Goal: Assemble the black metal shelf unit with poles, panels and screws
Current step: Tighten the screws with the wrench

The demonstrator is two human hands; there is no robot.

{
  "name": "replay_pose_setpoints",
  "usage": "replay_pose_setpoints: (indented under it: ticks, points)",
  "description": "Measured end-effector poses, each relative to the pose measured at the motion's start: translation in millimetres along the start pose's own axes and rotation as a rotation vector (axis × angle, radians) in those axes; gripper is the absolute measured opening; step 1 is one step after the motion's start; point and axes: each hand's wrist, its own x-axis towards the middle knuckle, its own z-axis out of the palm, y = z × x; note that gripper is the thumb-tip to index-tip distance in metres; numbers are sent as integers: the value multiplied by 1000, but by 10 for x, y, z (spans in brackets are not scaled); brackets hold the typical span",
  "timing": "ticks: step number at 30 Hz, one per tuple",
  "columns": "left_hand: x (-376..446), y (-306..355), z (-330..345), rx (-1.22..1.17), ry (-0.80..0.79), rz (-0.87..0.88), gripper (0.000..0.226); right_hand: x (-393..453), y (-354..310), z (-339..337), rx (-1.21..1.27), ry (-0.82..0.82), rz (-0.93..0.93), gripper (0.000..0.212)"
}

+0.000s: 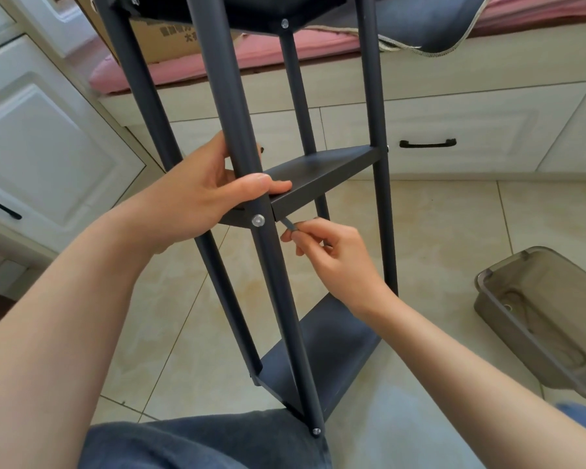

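You are well along: the shelf unit (318, 231) stands on the floor at 12 o'clock from your knees, with bottom, middle and top panels already on the poles and screw heads showing at several joints. Your left hand (217, 191) grips the near pole and middle panel (318, 170) while your right hand (332, 252) pinches a small hex key (289, 225) just under the panel's edge, at 3 o'clock from the near screw (257, 220). Tightening the rest looks like what remains.

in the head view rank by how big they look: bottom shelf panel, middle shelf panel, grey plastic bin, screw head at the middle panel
1. bottom shelf panel and grey plastic bin: these look alike in size, and the bin is cut off by the frame, so no ranking between them
2. middle shelf panel, though farther from the camera
3. screw head
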Motion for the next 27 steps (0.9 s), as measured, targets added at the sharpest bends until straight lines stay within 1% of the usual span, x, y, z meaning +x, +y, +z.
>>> replay_pose_setpoints:
  ticks: [3,6,10,13,17,20,22,27]
  points:
    - [1,-40,-21,5,4,-11,22,13,-22,19,-27,-16,-12,19]
    - [-27,-30,-43,10,16,-18,37,26,-36,30,-49,-22,-25,19]
    - [-44,-35,-58,-31,0,-23,35,76,-66,45,-86,-41,-26,19]
    - [-27,-33,-51,-31,14,-30,42,129,-98,77,-102,-42,-16,18]
    - [-19,-38,-48,-35,9,-43,30,155,-108,101,-111,-29,-20,19]
    - [-27,-29,-54,-14,9,-38,28,160,-95,114,-130,-21,-35,19]
    - [-32,-29,-53,-11,6,-28,31,164,-88,136,-144,-4,-56,18]
    - [-37,-4,-23,0,-1,-33,48,179,-59,233,-123,40,-97,17]
